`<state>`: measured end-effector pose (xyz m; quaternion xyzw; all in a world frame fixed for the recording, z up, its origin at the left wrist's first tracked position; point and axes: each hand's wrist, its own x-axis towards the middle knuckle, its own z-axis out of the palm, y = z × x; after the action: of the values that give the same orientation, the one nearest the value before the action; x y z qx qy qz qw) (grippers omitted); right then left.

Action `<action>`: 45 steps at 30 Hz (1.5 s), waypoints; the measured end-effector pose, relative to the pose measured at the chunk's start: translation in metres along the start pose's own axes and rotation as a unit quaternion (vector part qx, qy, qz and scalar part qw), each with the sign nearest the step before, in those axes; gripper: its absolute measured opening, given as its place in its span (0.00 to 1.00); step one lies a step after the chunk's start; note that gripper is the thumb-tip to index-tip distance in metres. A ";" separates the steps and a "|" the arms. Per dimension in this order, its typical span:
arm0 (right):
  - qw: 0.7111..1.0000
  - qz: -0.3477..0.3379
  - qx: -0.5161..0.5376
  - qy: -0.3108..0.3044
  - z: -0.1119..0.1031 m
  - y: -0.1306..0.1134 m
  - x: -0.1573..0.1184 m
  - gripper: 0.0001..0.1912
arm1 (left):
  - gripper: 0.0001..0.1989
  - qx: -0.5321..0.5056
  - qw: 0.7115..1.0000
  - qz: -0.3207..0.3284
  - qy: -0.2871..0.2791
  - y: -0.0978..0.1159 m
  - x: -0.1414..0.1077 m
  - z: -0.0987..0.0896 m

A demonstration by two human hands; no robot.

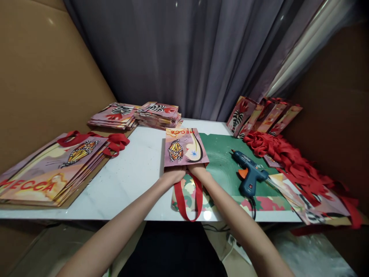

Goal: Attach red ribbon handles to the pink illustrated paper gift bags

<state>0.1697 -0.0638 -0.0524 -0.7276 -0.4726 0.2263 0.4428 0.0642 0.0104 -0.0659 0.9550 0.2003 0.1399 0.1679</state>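
Head view: at the centre of the frame a flat, glossy paper gift bag (184, 147) with a butterfly print lies on a white marble-look table (129, 181), its long axis running away from the viewer, opening toward the near edge. The left hand (173, 175) and right hand (198, 171), close together, press its near edge, where a red ribbon handle (188, 200) loops. A blue glue gun (248, 173) lies at right on a green mat (221, 161).

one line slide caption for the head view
Both hands press a butterfly bag's near edge above its red handle, glue gun beside.
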 end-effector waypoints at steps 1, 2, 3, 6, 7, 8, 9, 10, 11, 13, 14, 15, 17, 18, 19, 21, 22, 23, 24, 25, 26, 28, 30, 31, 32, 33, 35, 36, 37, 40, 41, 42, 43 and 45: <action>1.000 -0.014 -0.018 -0.003 -0.001 0.001 -0.011 0.19 | 0.24 0.001 1.000 0.000 0.000 0.000 0.001 0.000; 0.999 -0.030 -0.040 -0.007 -0.001 0.002 -0.022 0.19 | 0.24 0.002 1.000 0.002 0.000 0.001 0.003 0.000; 0.997 -0.041 -0.064 -0.012 -0.001 0.003 -0.034 0.18 | 0.25 0.003 1.000 0.005 -0.002 0.001 0.005 -0.001; 0.978 -0.074 -0.194 -0.020 -0.001 0.003 -0.060 0.18 | 0.25 0.008 1.000 0.018 -0.010 0.001 0.007 -0.003; 0.968 -0.075 -0.237 -0.019 -0.001 0.002 -0.064 0.18 | 0.24 0.011 1.000 0.022 -0.013 0.002 0.005 -0.004; 0.960 -0.069 -0.271 -0.018 0.000 0.001 -0.066 0.19 | 0.23 0.015 0.999 0.025 -0.017 0.002 0.002 -0.005; 0.954 -0.058 -0.292 -0.018 0.001 0.000 -0.066 0.19 | 0.22 0.020 0.999 0.026 -0.020 0.002 -0.002 -0.005; 0.950 -0.046 -0.309 -0.020 0.001 -0.002 -0.065 0.19 | 0.20 0.025 0.999 0.026 -0.023 0.003 -0.008 -0.006; 0.946 -0.037 -0.322 -0.024 0.001 -0.003 -0.063 0.19 | 0.19 0.031 0.999 0.025 -0.026 0.003 -0.015 -0.006; 0.940 -0.033 -0.339 -0.035 0.000 -0.003 -0.060 0.19 | 0.19 0.042 0.999 0.022 -0.025 0.005 -0.028 -0.007; 0.938 -0.033 -0.342 -0.040 -0.001 -0.003 -0.059 0.18 | 0.19 0.047 0.998 0.021 -0.021 0.006 -0.033 -0.007; 0.938 -0.036 -0.342 -0.044 -0.003 -0.003 -0.058 0.18 | 0.20 0.052 0.998 0.020 -0.018 0.007 -0.037 -0.007; 0.940 -0.050 -0.334 -0.053 -0.008 0.000 -0.059 0.18 | 0.20 0.060 0.998 0.018 -0.013 0.009 -0.041 -0.007; 0.940 -0.059 -0.330 -0.058 -0.011 0.001 -0.060 0.18 | 0.20 0.063 0.998 0.016 -0.013 0.010 -0.041 -0.007; 0.941 -0.068 -0.326 -0.063 -0.014 0.002 -0.062 0.19 | 0.20 0.065 0.998 0.014 -0.014 0.010 -0.041 -0.007; 0.941 -0.085 -0.321 -0.071 -0.020 0.005 -0.065 0.20 | 0.20 0.068 0.997 0.011 -0.018 0.011 -0.040 -0.007; 0.941 -0.091 -0.318 -0.072 -0.021 0.006 -0.066 0.20 | 0.20 0.069 0.997 0.009 -0.019 0.011 -0.040 -0.007; 0.942 -0.100 -0.313 -0.070 -0.023 0.008 -0.066 0.20 | 0.20 0.069 0.997 0.008 -0.019 0.012 -0.040 -0.007; 0.944 -0.111 -0.304 -0.066 -0.024 0.009 -0.067 0.20 | 0.20 0.069 0.997 0.007 -0.019 0.012 -0.040 -0.007; 0.947 -0.119 -0.294 -0.058 -0.025 0.011 -0.067 0.19 | 0.20 0.069 0.997 0.006 -0.018 0.012 -0.040 -0.007; 0.949 -0.124 -0.284 -0.049 -0.025 0.012 -0.067 0.18 | 0.20 0.068 0.998 0.005 -0.017 0.012 -0.040 -0.007; 0.953 -0.120 -0.277 -0.020 -0.026 0.015 -0.067 0.17 | 0.20 0.066 0.998 0.003 -0.013 0.013 -0.041 -0.008; 0.951 -0.104 -0.290 0.020 -0.028 0.016 -0.067 0.16 | 0.20 0.063 0.998 0.008 -0.007 0.013 -0.042 -0.008; 0.948 -0.099 -0.299 0.040 -0.028 0.016 -0.067 0.16 | 0.20 0.062 0.998 0.012 -0.003 0.012 -0.042 -0.008; 0.944 -0.098 -0.308 0.058 -0.028 0.016 -0.067 0.17 | 0.21 0.061 0.998 0.016 0.001 0.012 -0.042 -0.008; 0.940 -0.099 -0.318 0.073 -0.028 0.015 -0.067 0.19 | 0.21 0.059 0.998 0.019 0.005 0.011 -0.042 -0.008; 0.931 -0.097 -0.344 0.081 -0.026 0.013 -0.067 0.22 | 0.22 0.056 0.998 0.023 0.007 0.010 -0.042 -0.008; 0.925 -0.094 -0.360 0.074 -0.024 0.011 -0.067 0.23 | 0.22 0.053 0.998 0.023 0.005 0.009 -0.042 -0.008; 0.920 -0.090 -0.378 0.061 -0.023 0.009 -0.067 0.23 | 0.22 0.051 0.998 0.024 0.002 0.009 -0.041 -0.008; 0.906 -0.084 -0.415 0.018 -0.019 0.004 -0.066 0.23 | 0.22 0.046 0.999 0.025 0.002 0.009 -0.041 -0.008; 0.904 -0.083 -0.419 0.014 -0.018 0.003 -0.065 0.22 | 0.22 0.049 0.998 0.025 0.006 0.010 -0.041 -0.008; 0.904 -0.077 -0.421 0.016 -0.017 0.002 -0.065 0.22 | 0.22 0.053 0.998 0.024 0.009 0.010 -0.041 -0.008; 0.904 -0.066 -0.421 0.021 -0.017 0.001 -0.064 0.22 | 0.22 0.057 0.998 0.022 0.012 0.011 -0.041 -0.008; 0.906 -0.039 -0.420 0.029 -0.018 0.002 -0.063 0.21 | 0.22 0.063 0.998 0.016 0.015 0.012 -0.041 -0.008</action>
<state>0.1558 -0.1278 -0.0505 -0.8335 -0.5388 -0.0322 0.1183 0.0298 -0.0153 -0.0627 0.9646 0.1956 0.1441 0.1024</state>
